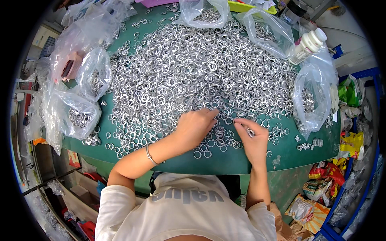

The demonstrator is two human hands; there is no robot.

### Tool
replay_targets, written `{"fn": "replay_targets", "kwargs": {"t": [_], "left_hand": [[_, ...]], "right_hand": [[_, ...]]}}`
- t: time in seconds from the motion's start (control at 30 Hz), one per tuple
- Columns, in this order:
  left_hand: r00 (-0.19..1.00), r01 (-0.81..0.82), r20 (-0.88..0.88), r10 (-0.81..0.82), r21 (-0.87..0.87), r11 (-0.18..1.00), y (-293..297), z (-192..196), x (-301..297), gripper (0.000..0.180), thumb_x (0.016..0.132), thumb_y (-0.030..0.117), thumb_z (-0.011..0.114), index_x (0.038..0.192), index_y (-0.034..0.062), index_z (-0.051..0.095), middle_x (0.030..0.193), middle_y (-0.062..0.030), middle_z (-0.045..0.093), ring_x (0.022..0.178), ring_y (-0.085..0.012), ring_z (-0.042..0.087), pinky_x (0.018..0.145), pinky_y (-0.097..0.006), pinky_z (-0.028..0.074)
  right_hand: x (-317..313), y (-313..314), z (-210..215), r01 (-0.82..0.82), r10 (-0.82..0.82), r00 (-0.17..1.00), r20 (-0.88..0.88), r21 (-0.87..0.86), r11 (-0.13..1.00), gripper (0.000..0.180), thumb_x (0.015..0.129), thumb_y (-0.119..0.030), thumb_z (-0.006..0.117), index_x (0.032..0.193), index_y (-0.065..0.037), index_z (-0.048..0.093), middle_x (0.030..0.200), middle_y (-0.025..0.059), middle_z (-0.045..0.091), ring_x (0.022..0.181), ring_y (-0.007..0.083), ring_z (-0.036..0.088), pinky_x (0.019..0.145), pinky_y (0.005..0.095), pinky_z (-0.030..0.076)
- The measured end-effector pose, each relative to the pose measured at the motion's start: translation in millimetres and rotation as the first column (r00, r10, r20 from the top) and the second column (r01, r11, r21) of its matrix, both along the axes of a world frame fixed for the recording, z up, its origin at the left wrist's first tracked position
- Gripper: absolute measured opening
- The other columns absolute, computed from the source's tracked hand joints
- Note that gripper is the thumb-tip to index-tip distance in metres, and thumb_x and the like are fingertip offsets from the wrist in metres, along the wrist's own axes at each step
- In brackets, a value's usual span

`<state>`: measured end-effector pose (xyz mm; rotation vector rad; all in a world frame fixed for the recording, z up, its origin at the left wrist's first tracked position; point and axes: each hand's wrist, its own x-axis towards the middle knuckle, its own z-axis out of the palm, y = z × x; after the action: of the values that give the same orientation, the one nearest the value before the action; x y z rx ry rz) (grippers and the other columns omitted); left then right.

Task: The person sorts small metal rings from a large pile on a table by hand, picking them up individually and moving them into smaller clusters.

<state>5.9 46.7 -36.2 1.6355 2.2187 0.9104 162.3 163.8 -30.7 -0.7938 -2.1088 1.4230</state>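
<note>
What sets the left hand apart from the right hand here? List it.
The left hand lies flat, palm down, on the heap of silver rings; the right hand is raised on edge beside the heap. The left hand pinches nothing visible; the right hand has rings in its grip. The left wrist wears a thin bracelet; the right is bare. Both are ungloved.

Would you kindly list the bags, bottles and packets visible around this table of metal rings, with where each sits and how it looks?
White bottle: far right of table, lying tilted, white cap, pale label.
Clear bag: right edge, crumpled, a few rings inside.
Clear bag: left edge, bulging, rings inside.
Clear bag: far edge, open-topped, rings inside.
Snack packets: on the floor at right, red, green and yellow.
Yellow packet: right, beyond the table corner.
</note>
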Motion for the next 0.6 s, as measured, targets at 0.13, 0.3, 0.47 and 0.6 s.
{"fn": "replay_targets", "kwargs": {"t": [0.13, 0.3, 0.47, 0.6], "left_hand": [[0.999, 0.018, -0.037, -0.022, -0.116, 0.993, 6, 5, 4, 0.024, 0.080, 0.013, 0.063, 0.103, 0.0070, 0.061, 0.077, -0.0111, 0.063, 0.061, -0.0310, 0.060, 0.052, -0.040, 0.048], [0.998, 0.052, -0.029, -0.057, -0.140, 0.989, 9, 4, 1, 0.015, 0.080, 0.012, 0.061, 0.094, 0.0060, 0.060, 0.075, -0.0108, 0.062, 0.062, -0.0319, 0.060, 0.052, -0.041, 0.048], [0.997, 0.075, -0.017, -0.077, -0.107, 0.992, 12, 4, 0, 0.009, 0.082, 0.013, 0.057, 0.082, 0.0041, 0.058, 0.073, -0.0113, 0.061, 0.063, -0.0320, 0.061, 0.053, -0.042, 0.048], [0.992, 0.075, 0.097, -0.076, 0.008, 0.997, 13, 6, 0, 0.010, 0.082, 0.013, 0.059, 0.086, 0.0045, 0.062, 0.074, -0.0117, 0.062, 0.061, -0.0313, 0.061, 0.052, -0.041, 0.047]], "right_hand": [[-20, -9, 0, -0.046, -0.106, 0.952, 0.287, 0.477, 0.878, 0.019, 0.076, -0.016, 0.070, 0.089, -0.002, 0.064, 0.072, 0.0123, 0.062, 0.060, 0.0258, 0.061, 0.052, 0.0343, 0.047], [-29, -16, -7, -0.167, -0.076, 0.916, 0.394, 0.545, 0.822, 0.019, 0.079, -0.015, 0.065, 0.094, -0.003, 0.062, 0.078, 0.0100, 0.061, 0.064, 0.0292, 0.062, 0.054, 0.0382, 0.048], [-22, -8, -6, -0.071, -0.034, 0.973, 0.227, 0.441, 0.895, 0.015, 0.076, -0.011, 0.068, 0.087, -0.001, 0.064, 0.073, 0.0107, 0.062, 0.062, 0.0276, 0.061, 0.054, 0.0363, 0.047], [-15, -1, -1, 0.037, -0.052, 0.997, 0.063, 0.216, 0.976, 0.011, 0.075, -0.006, 0.069, 0.083, 0.000, 0.065, 0.072, 0.0115, 0.063, 0.059, 0.0228, 0.060, 0.054, 0.0313, 0.046]]}}
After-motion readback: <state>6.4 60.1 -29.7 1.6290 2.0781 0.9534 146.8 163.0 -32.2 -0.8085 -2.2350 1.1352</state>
